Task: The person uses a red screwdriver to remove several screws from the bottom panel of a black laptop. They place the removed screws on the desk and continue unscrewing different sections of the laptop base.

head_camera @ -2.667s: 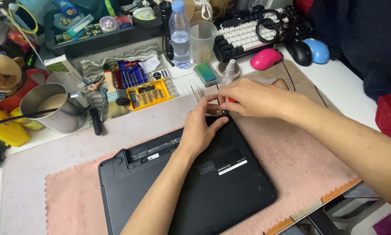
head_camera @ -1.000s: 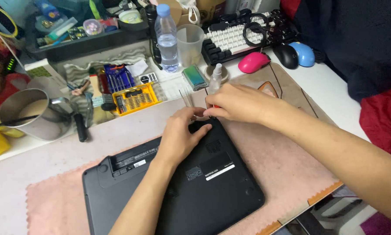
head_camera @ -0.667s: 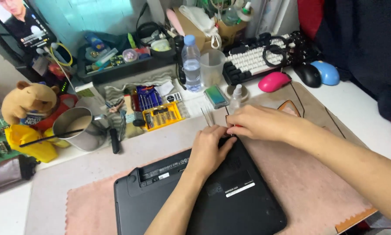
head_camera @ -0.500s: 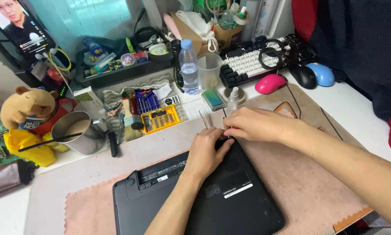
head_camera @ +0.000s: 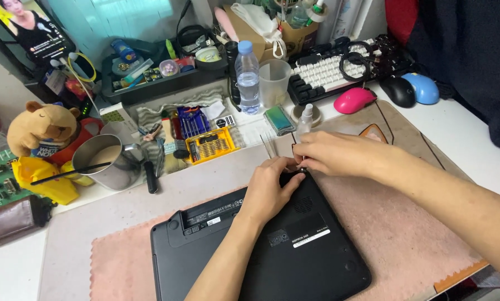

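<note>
A black laptop (head_camera: 294, 251) lies bottom up on a pink cloth (head_camera: 406, 239). My left hand (head_camera: 272, 187) rests on its far corner, with fingers and thumb gripping that edge. My right hand (head_camera: 333, 156) reaches in from the right. Its fingertips are pinched together just above the same corner, on what looks like a thin tool that is mostly hidden. The two hands touch there. A pair of metal tweezers (head_camera: 269, 145) lies on the desk just behind them.
Behind the laptop are a yellow tray of screwdriver bits (head_camera: 211, 147), a water bottle (head_camera: 247, 78), a clear cup (head_camera: 274, 82), a small dropper bottle (head_camera: 304, 120), a keyboard (head_camera: 339, 67) and three mice. A metal mug (head_camera: 102, 161) and a plush toy (head_camera: 44, 128) stand at the left.
The view has tilted up and shifted, so more of the desk's back shows. Both hands have stayed at the laptop's far corner with only small finger movements.
</note>
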